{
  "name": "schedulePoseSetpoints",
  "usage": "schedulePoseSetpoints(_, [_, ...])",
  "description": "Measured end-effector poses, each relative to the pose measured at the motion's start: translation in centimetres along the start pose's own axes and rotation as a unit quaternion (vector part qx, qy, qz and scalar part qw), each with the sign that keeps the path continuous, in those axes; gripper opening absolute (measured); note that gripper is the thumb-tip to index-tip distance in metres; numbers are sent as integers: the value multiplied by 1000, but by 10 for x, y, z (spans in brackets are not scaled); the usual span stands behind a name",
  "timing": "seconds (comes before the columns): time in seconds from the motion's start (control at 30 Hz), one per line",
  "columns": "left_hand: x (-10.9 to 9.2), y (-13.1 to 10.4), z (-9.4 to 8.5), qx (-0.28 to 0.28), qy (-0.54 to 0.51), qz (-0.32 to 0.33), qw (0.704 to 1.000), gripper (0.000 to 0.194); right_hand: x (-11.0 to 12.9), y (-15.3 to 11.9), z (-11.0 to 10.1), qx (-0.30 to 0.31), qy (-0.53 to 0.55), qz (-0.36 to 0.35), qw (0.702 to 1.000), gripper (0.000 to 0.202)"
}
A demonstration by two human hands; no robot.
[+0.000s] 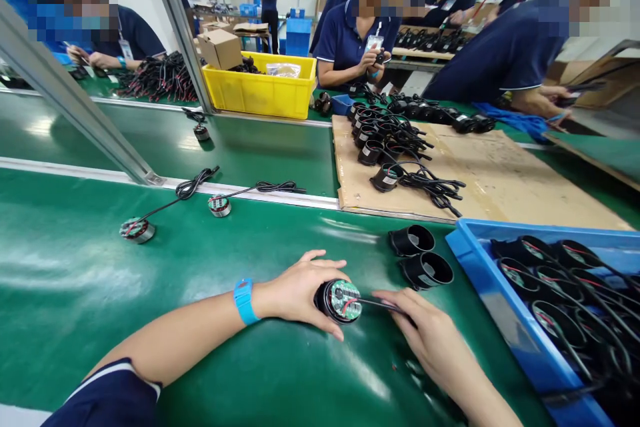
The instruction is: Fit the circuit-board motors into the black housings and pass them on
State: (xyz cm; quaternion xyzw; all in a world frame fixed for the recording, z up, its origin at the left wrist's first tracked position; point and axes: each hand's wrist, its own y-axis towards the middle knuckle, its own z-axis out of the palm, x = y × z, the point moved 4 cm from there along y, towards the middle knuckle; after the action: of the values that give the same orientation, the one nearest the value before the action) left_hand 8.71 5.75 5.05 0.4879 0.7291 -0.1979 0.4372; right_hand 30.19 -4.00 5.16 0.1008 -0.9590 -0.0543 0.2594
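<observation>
Left hand (pixel 303 290): curled round the side of the black unit (pixel 341 301), thumb below, fingers above, gripping it; blue band (pixel 245 301) on the wrist.
Right hand (pixel 425 328): pinching the cable (pixel 376 303) just beside the unit.
Unit: between the hands, over the green bench (pixel 250 373), tilted, its green board showing; cannot tell whether it touches the bench.
Cups (pixel 426 271): two, black, beyond the right hand, near the blue tray (pixel 493 290) of cabled units.
Bench left: two loose cores (pixel 137 230) with cables.
Cardboard (pixel 525 180): rows of cabled cups.
Across: co-workers; yellow bin (pixel 260 93).
</observation>
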Motion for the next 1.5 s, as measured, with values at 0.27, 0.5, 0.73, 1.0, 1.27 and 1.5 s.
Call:
schedulePoseSetpoints(0.27, [19, -4, -13, 41, 15, -31, 999, 73, 22, 9, -8, -32, -51, -44, 997, 30])
schedulePoseSetpoints(0.5, [14, -8, -24, -16, 28, -27, 999, 80, 35, 13, 5, -80, -69, -71, 992, 32])
schedulePoseSetpoints(0.73, [27, -15, -24, -11, 56, -34, 998, 81, 35, 19, 11, 14, 57, -10, 998, 34])
schedulePoseSetpoints(1.0, [45, -11, -13, 45, 65, -51, 996, 88, 48, 42, 39, 27, 114, 38, 992, 81])
schedulePoseSetpoints(1.27, [52, -21, -9, 12, 129, -93, 987, 144, 81, 71, 43, -67, -83, -47, 993, 36])
schedulePoseSetpoints(1.5, [-34, 22, 83, 69, -254, 113, 958, 85, 119, 29, -66, -248, -103, -77, 960, 31])
